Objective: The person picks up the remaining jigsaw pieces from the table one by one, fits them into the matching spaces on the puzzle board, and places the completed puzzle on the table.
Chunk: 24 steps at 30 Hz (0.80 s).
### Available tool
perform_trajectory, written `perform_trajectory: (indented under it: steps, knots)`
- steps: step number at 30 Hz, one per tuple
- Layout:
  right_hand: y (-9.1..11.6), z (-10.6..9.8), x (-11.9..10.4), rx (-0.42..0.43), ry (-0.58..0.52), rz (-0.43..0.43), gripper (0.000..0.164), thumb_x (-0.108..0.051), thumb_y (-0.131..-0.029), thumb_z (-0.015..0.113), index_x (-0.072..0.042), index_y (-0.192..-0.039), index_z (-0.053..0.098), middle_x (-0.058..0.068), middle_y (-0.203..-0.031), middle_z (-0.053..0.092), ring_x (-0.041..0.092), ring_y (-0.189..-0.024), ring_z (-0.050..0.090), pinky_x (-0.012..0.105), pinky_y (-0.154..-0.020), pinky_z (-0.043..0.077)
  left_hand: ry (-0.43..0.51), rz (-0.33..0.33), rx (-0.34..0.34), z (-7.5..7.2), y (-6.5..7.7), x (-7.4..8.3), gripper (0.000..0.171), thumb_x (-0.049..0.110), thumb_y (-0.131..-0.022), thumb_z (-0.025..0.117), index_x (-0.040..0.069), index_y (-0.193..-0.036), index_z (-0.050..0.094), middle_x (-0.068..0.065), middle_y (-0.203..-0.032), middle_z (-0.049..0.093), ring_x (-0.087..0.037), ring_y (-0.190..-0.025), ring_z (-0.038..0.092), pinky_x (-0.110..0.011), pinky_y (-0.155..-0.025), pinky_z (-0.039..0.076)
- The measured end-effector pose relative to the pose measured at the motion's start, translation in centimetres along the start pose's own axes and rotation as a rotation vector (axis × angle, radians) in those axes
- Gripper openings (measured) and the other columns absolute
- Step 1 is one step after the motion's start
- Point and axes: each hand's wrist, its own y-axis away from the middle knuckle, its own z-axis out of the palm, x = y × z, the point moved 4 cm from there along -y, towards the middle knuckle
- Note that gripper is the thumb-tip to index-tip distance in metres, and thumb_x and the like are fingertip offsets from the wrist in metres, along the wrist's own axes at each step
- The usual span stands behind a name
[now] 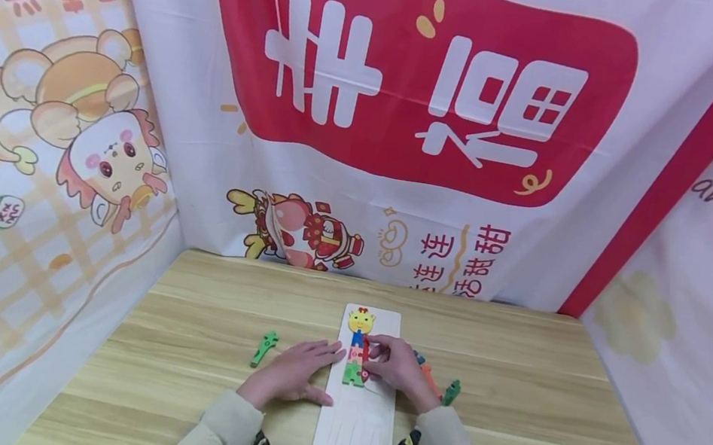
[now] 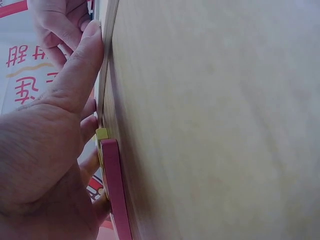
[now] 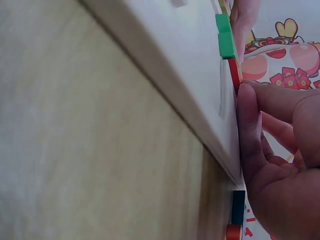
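Note:
A white puzzle board (image 1: 354, 435) lies on the table with a yellow giraffe-head piece (image 1: 360, 320) at its far end. Below the head run blue (image 1: 357, 340), pink (image 1: 354, 354) and green (image 1: 352, 374) puzzle pieces. My right hand (image 1: 400, 369) is over the board's right side, thumb and fingertips pinching a red puzzle piece (image 3: 234, 72) beside this column. My left hand (image 1: 301, 371) lies along the left edge with its fingers extended, the thumb (image 2: 90, 45) against the board's rim. Close by the left fingers, a red-sided piece (image 2: 116, 185) and a yellow one show in the left wrist view.
A green piece (image 1: 265, 349) lies on the wooden table (image 1: 190, 382) left of the board. To the right, partly behind my right hand, lie orange (image 1: 430, 380), dark blue (image 1: 420, 357) and dark green (image 1: 452, 392) pieces. Printed cloth (image 1: 419, 72) hangs around the table.

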Motion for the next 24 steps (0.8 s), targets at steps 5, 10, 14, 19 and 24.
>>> perform_trajectory:
  steps: [5,10,14,19,24]
  knots:
    - [0.2,-0.2,0.0,-0.035,-0.005,-0.015,0.057,-0.017,-0.089,0.081,-0.016,-0.143,0.062,0.002,-0.098,0.067,0.018,-0.079,0.064,0.027,-0.064,0.057,0.004,-0.005,0.003,0.0,0.0,0.0,0.100,0.068,-0.082,0.071,0.024,-0.163,0.032,0.001,-0.172,0.026,-0.032,-0.158,0.025,-0.058,-0.128,0.023]
    - [0.5,-0.9,-0.2,-0.072,-0.010,-0.044,0.053,-0.020,-0.094,0.077,-0.018,-0.144,0.061,0.002,-0.101,0.067,0.017,-0.082,0.066,0.028,-0.068,0.057,0.002,0.005,0.010,-0.1,0.0,0.1,0.100,0.068,-0.082,0.071,0.024,-0.163,0.032,0.000,-0.172,0.026,-0.033,-0.158,0.026,-0.059,-0.128,0.023]
    - [1.1,-1.9,-0.3,-0.070,0.038,-0.090,0.052,-0.019,-0.093,0.078,-0.018,-0.143,0.062,0.002,-0.108,0.068,0.017,-0.096,0.065,0.034,-0.083,0.060,0.000,0.005,0.010,0.0,0.0,0.2,0.100,0.067,-0.082,0.072,0.024,-0.163,0.033,0.000,-0.172,0.027,-0.034,-0.158,0.026,-0.059,-0.128,0.023]
    - [2.1,-3.1,0.4,-0.036,0.134,-0.140,0.059,-0.023,-0.089,0.082,-0.025,-0.144,0.061,0.004,-0.131,0.064,0.026,-0.123,0.062,0.051,-0.107,0.054,-0.002,-0.005,0.004,-0.1,0.1,0.2,0.099,0.066,-0.082,0.073,0.026,-0.163,0.032,0.001,-0.172,0.026,-0.034,-0.158,0.025,-0.059,-0.128,0.023]
    - [3.1,-3.5,1.1,-0.076,0.329,-0.196,0.074,-0.032,-0.087,0.084,-0.029,-0.153,0.051,0.007,-0.155,0.052,0.034,-0.144,0.048,0.061,-0.117,0.042,0.001,0.005,0.005,-0.3,0.0,0.4,0.099,0.065,-0.082,0.074,0.025,-0.163,0.034,0.000,-0.172,0.027,-0.035,-0.158,0.026,-0.059,-0.127,0.023]
